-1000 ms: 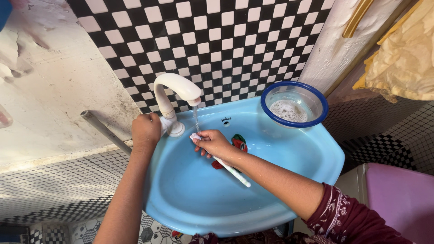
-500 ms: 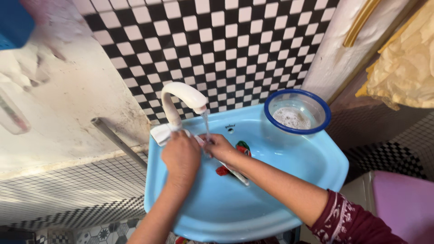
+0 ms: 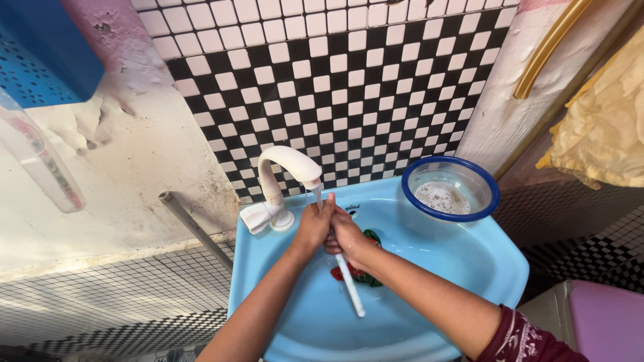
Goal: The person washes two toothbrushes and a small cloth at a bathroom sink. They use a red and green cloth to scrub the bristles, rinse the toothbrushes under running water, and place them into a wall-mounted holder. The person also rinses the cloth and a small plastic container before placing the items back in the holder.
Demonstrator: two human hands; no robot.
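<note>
right hand (image 3: 349,236) clenched round white toothbrush (image 3: 350,285), head up under tap (image 3: 287,175) stream; left hand (image 3: 314,224) fingers rubbing bristles just above grip. rinse looks midway, water running; tap not yet shut.

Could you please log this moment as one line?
left hand: at toothbrush head, under tap | right hand: holds toothbrush | over blue basin

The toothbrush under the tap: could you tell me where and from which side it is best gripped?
Probably the bare lower handle of the toothbrush, taken from the near side. It juts free toward the camera over the basin, while both hands crowd its upper end.
</note>
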